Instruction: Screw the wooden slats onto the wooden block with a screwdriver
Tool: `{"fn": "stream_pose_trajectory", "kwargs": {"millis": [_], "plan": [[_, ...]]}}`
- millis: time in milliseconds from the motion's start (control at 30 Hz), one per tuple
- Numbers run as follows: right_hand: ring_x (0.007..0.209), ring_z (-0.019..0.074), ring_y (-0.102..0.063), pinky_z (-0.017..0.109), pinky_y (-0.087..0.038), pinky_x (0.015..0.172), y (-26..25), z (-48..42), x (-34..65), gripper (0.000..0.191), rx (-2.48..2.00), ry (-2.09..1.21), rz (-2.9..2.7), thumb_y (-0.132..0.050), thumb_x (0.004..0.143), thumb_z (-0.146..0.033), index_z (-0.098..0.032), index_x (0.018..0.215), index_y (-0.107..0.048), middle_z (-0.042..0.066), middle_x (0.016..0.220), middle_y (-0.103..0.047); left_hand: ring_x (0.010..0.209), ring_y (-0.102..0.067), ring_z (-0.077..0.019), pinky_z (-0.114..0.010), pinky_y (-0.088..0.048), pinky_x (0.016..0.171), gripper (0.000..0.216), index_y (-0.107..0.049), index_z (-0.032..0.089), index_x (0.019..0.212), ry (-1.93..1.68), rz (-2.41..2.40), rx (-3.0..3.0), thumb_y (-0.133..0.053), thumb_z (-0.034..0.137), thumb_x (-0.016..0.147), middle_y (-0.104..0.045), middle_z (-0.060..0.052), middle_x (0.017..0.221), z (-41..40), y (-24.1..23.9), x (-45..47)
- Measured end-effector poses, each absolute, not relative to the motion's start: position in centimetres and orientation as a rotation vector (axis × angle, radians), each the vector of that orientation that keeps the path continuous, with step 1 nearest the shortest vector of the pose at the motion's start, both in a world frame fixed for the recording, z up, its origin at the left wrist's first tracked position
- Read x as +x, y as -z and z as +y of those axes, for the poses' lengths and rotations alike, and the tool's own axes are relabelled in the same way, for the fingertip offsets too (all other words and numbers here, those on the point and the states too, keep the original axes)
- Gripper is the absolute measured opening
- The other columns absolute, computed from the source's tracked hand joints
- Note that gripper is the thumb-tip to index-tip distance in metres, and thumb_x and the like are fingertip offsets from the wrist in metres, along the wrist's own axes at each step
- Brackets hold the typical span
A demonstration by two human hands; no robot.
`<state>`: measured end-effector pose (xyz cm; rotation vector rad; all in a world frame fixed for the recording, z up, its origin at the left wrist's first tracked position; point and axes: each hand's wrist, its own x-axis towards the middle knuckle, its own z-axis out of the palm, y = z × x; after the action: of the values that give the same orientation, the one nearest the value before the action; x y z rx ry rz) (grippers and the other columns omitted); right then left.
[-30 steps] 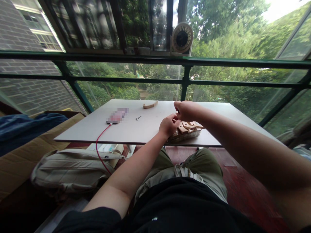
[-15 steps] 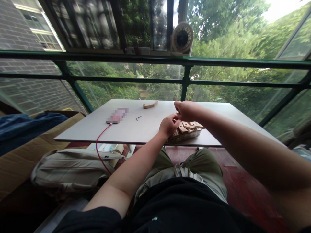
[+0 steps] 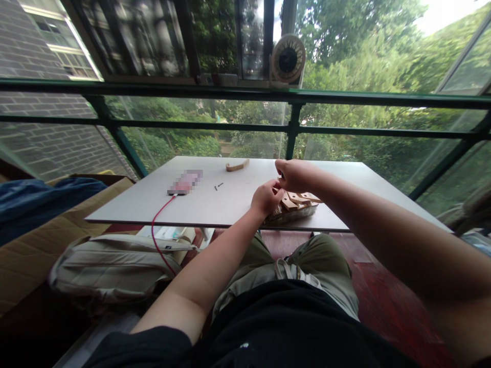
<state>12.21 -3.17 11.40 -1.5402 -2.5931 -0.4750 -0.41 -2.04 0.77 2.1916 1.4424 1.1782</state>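
At the table's near edge, my left hand (image 3: 265,199) is closed at the left end of a low object topped with flat wooden bars (image 3: 294,199), some with a dark hole. Its fingertips pinch together, and what lies between them is too small to make out. Just above and beyond it, my right hand (image 3: 296,175) is curled into a fist, knuckles up. A small dark bit shows under the right fingers, but its kind is hidden. The two hands nearly touch. The lower side of the barred object looks rough and brownish.
On the white table (image 3: 126,210) lie a curved wooden piece (image 3: 238,166), small dark screws (image 3: 218,186) and a blurred-out phone-like item (image 3: 186,183) with a red cable (image 3: 155,232). A green railing (image 3: 245,93) with a round fan (image 3: 287,59) stands behind. A bag (image 3: 111,266) and cardboard box (image 3: 49,230) are left.
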Motion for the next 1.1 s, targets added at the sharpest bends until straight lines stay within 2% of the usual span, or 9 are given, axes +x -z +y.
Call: {"fn": "stream_pose_trajectory", "kwargs": {"millis": [1100], "plan": [[0.069, 0.0194, -0.058, 0.028, -0.029, 0.053, -10.78, -3.04, 12.47, 0.028, -1.522, 0.486, -2.555, -0.052, 0.080, -0.037, -0.020, 0.102, -0.054, 0.007, 0.082, -0.066, 0.068, -0.063, -0.0142, -0.024, -0.043, 0.062, 0.017, -0.063, 0.020, 0.095, -1.227, 1.406, 2.218, -0.053, 0.027, 0.083, -0.071, -0.002, 0.082, -1.54, -0.07, -0.45]]}}
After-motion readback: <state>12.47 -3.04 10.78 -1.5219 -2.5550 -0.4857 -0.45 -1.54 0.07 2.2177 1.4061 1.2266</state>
